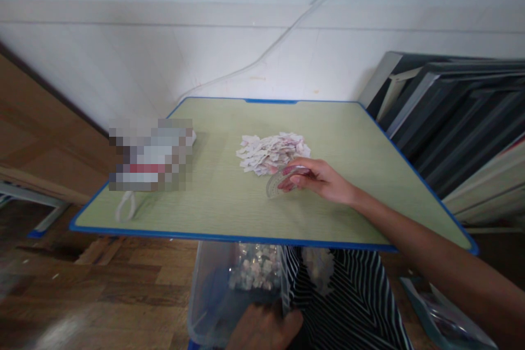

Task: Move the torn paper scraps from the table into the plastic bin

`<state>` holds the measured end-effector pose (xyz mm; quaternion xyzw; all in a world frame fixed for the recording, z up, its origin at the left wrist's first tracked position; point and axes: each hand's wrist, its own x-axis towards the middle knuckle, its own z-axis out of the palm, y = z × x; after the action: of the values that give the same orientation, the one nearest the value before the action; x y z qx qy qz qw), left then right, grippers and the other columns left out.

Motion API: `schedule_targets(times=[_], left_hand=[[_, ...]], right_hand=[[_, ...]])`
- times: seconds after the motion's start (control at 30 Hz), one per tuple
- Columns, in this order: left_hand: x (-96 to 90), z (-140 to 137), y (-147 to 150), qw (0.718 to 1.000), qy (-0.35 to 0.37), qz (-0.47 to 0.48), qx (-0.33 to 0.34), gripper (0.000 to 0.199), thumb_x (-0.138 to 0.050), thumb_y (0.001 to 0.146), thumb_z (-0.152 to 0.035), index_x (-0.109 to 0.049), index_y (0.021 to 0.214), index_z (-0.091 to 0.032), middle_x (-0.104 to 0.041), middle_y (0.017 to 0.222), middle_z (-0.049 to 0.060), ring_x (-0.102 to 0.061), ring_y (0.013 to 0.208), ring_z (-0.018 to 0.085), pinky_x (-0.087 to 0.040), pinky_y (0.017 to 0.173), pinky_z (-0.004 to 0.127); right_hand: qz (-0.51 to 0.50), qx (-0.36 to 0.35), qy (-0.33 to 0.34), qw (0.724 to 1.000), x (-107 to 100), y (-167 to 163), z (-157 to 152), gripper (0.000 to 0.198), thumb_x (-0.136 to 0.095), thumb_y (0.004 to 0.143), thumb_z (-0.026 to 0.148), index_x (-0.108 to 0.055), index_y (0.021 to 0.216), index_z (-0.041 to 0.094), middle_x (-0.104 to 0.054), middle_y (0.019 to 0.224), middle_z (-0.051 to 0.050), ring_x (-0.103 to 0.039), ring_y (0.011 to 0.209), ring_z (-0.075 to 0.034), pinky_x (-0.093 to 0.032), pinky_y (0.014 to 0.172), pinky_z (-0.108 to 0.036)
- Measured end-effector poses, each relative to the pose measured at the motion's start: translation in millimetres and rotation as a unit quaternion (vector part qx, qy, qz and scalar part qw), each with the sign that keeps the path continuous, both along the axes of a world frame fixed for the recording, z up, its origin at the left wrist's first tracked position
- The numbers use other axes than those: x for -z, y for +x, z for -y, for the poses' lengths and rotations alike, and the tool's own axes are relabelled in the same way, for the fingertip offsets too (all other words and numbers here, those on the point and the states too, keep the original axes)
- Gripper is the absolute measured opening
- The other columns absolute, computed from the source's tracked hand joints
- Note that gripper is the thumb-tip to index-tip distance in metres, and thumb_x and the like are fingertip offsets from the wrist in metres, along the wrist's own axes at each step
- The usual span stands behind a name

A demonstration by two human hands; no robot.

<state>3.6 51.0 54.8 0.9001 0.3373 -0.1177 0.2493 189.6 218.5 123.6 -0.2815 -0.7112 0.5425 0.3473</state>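
Observation:
My right hand (318, 178) is closed on a clear protractor (275, 181), its curved edge facing left, just above the green table. Directly behind the protractor lies a heap of small white and pinkish paper pieces (268, 152). Below the table's front edge, my left hand (262, 328) is closed around the right rim of a translucent plastic bin (197, 290). Shiny clear bags with small pale pieces (256, 267) sit inside that bin. The lower part of my left hand is cut off by the frame.
A blurred-out white item (153, 156) with a white cord loop (125, 206) is on the table's (221, 213) left side. Dark panels (459, 109) lean at right, a cardboard box (53, 136) stands at left. Striped cloth (353, 295) is beside the bin.

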Motion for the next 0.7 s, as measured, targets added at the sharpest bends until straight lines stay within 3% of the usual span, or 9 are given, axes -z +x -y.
schedule_targets(times=[0.3, 0.7], left_hand=[[-5.6, -5.6, 3.8, 0.999, -0.015, -0.042, 0.024, 0.022, -0.048, 0.083, -0.012, -0.052, 0.102, -0.021, -0.064, 0.088, 0.007, -0.061, 0.073, 0.021, -0.046, 0.057, 0.026], [-7.1, -4.5, 3.8, 0.999, -0.019, -0.042, 0.023, 0.02, -0.047, 0.085, -0.014, -0.05, 0.103, -0.021, -0.064, 0.09, 0.007, -0.061, 0.075, 0.021, -0.046, 0.058, 0.025]], right_hand=[[0.003, -0.023, -0.011, 1.0, -0.7, -5.5, 5.3, 0.013, -0.049, 0.081, 0.017, -0.052, 0.094, 0.016, -0.066, 0.084, -0.004, -0.064, 0.079, -0.012, -0.053, 0.071, -0.026], [-0.011, -0.019, -0.006, 1.0, -1.6, -3.2, 5.4, 0.015, -0.05, 0.081, 0.02, -0.054, 0.094, 0.013, -0.066, 0.082, -0.005, -0.064, 0.076, -0.012, -0.053, 0.069, -0.026]])
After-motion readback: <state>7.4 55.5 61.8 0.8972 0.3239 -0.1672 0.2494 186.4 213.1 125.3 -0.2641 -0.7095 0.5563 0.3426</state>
